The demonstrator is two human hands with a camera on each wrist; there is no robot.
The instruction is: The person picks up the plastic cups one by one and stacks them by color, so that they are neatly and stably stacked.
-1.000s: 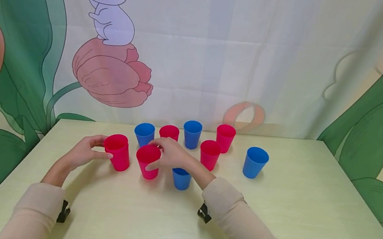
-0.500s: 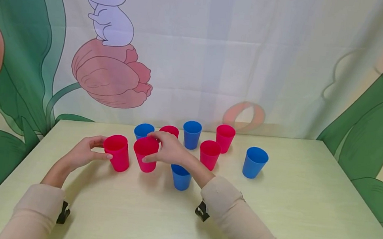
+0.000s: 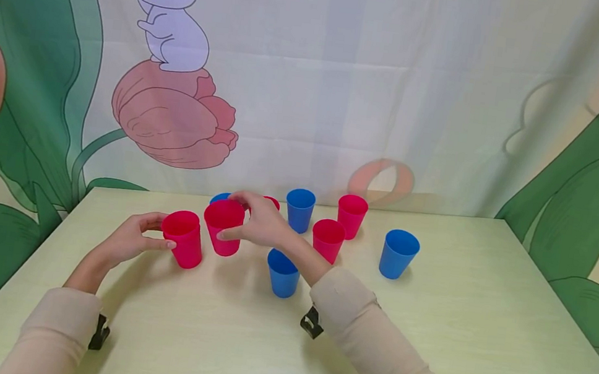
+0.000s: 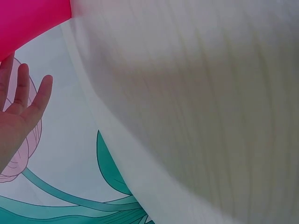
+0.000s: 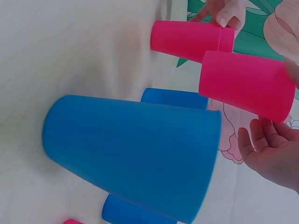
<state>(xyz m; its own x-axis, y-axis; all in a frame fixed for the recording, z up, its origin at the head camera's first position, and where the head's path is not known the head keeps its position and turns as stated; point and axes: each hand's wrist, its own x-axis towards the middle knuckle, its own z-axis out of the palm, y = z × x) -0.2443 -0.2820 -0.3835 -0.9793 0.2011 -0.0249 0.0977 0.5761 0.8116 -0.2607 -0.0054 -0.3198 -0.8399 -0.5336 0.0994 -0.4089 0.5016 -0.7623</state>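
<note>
My left hand (image 3: 127, 242) holds a red cup (image 3: 186, 248) upright on the table at the left, thumb on the near side. A line below its rim in the right wrist view suggests a second cup nested in it. My right hand (image 3: 264, 223) pinches another red cup (image 3: 223, 230) by its rim, thumb in front and fingers behind. This cup is lifted off the table, just right of the left one and apart from it in the head view. In the left wrist view, part of a red cup (image 4: 32, 21) shows above the left fingers (image 4: 39, 95).
A blue cup (image 3: 283, 277) stands below my right wrist. Behind are a blue cup (image 3: 299, 211), red cups (image 3: 352, 215) (image 3: 328, 240), and a blue cup (image 3: 399, 255) farther right. Another blue cup (image 3: 218, 197) and red cup (image 3: 273, 202) are mostly hidden. A printed curtain (image 3: 455, 106) hangs behind.
My right hand has raised its red cup off the table, moving it up and slightly left toward the left cup. The left hand and its cup have stayed put.
</note>
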